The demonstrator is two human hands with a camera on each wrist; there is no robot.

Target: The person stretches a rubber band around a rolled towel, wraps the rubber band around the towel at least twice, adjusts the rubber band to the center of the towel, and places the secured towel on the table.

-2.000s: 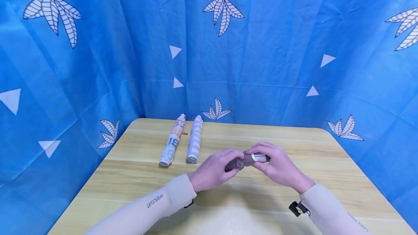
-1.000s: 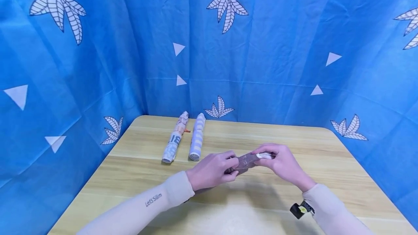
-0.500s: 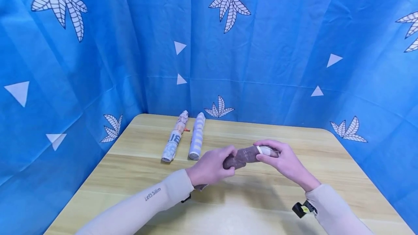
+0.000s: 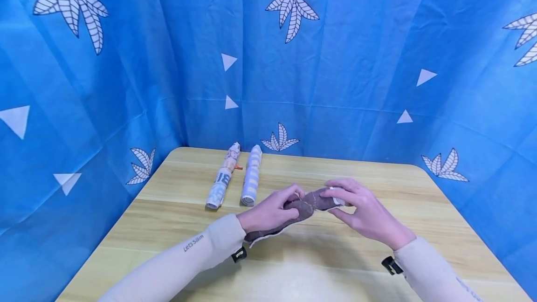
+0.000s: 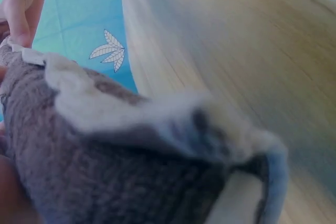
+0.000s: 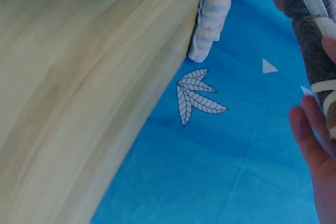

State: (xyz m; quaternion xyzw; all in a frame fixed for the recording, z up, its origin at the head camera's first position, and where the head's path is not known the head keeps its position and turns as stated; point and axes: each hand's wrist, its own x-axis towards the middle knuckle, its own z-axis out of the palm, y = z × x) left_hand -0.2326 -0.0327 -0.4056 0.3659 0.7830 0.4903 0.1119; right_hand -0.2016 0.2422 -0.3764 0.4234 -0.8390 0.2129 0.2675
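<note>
A dark brown, fuzzy rolled cloth (image 4: 321,201) is held just above the table, slanting up to the right, with a narrow waist at its middle. My left hand (image 4: 270,209) grips it left of that waist, and its left end pokes out below my wrist. Around the right end sit the fingers and thumb of my right hand (image 4: 364,212), where a white band shows. In the left wrist view, a pale loose edge runs along the brown roll (image 5: 73,166). The right wrist view catches the same roll (image 6: 311,40) with pale strips across it.
Two more rolled cloths lie at the back left of the wooden table (image 4: 377,176): one printed with figures (image 4: 222,178), one striped (image 4: 252,176). A small orange tag (image 4: 238,168) sits between them. A blue patterned curtain (image 4: 344,69) encloses the table.
The brown roll has been turned and bent between my hands, so its pale edge now shows along the underside. More of its left end has come into view below my left wrist.
</note>
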